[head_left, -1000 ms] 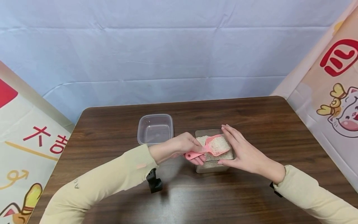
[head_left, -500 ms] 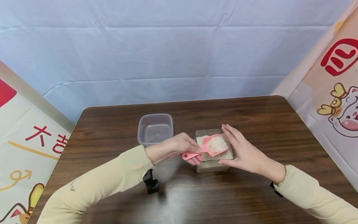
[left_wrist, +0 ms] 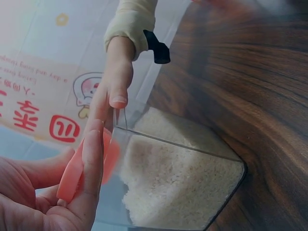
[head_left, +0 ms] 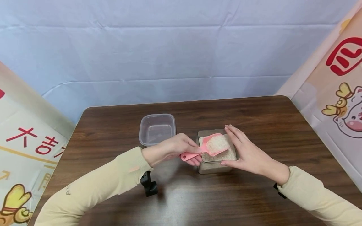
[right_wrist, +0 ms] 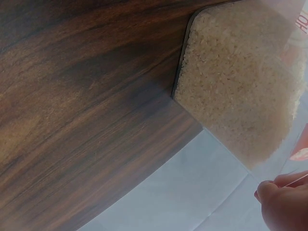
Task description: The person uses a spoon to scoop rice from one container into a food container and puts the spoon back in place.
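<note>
Left hand (head_left: 181, 146): the handle of a pink scoop (head_left: 207, 146) is pinched between thumb and curled fingers, so the grip is clamped on the scoop; the handle end points to 8 o'clock, which keeps the bowl level
Pink scoop: held just above the mouth of the rice container (head_left: 215, 168), its bowl heaped with white rice (head_left: 216, 142); it is kept flat so that no grains are tipped out
Right hand (head_left: 246, 153): laid against the 3 o'clock side of the rice container, thumb on the near wall and fingers stretched along the far side; the grip is closed lightly round the container, which is steadied by it
Rice container: a clear square tub at desk centre, filled well up its walls with rice, as is seen through the wall from the left wrist (left_wrist: 178, 178)
Empty tub (head_left: 157, 129): a clear plastic box at 10 o'clock from the rice container, near it but apart, open side up and with nothing seen inside
Desk (head_left: 254, 113): dark wood grain, carrying both tubs side by side within reach of the scoop hand
Surroundings: a pale blue cloth (head_left: 169, 53) is hung behind at 12 o'clock; printed banners stand at 9 and 3 o'clock
</note>
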`<state>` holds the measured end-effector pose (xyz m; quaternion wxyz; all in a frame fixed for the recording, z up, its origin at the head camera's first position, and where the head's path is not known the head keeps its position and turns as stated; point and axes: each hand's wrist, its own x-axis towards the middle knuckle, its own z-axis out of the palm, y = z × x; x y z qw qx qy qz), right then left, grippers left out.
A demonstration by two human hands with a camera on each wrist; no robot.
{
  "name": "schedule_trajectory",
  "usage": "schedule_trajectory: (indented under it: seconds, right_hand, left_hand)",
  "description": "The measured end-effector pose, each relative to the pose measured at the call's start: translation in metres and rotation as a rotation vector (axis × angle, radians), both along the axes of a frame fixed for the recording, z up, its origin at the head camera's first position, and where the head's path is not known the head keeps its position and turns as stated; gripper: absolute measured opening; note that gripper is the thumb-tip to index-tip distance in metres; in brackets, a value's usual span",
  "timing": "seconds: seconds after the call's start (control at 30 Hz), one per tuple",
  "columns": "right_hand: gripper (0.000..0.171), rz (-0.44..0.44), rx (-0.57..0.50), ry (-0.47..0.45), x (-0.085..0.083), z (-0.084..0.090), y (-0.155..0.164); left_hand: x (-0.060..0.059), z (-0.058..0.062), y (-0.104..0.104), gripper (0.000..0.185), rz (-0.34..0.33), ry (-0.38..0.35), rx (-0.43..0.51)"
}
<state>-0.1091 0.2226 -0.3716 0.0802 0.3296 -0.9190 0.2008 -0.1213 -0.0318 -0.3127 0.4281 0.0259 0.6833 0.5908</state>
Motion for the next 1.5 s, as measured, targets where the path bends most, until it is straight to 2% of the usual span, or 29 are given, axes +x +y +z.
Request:
schedule_trajectory:
  seconds: [0.27,0.47,0.7,1.0,1.5]
  right_hand:
    - [0.103,0.007,-0.017,0.01,-0.001,-0.001,-0.001]
    - [0.105,-0.001,-0.008,-0.004,-0.001,-0.001,-0.001]
    - [0.106,0.001,-0.004,0.007,-0.002,-0.002,-0.001]
    - [0.105,-0.005,-0.007,-0.007,-0.001,-0.001,-0.001]
    - [0.104,0.006,-0.003,0.011,-0.001,-0.001,-0.001]
  left_hand:
    - [0.0,0.007,-0.003,0.028,0.013,-0.011,0.012]
    - [0.0,0.008,-0.007,0.028,0.0,0.025,0.009]
    - [-0.001,0.01,-0.01,0.028,-0.009,0.044,0.057]
    - [-0.002,0.015,-0.015,0.026,0.013,0.029,0.093]
    - [-0.005,0.02,-0.028,0.028,0.055,0.049,0.141]
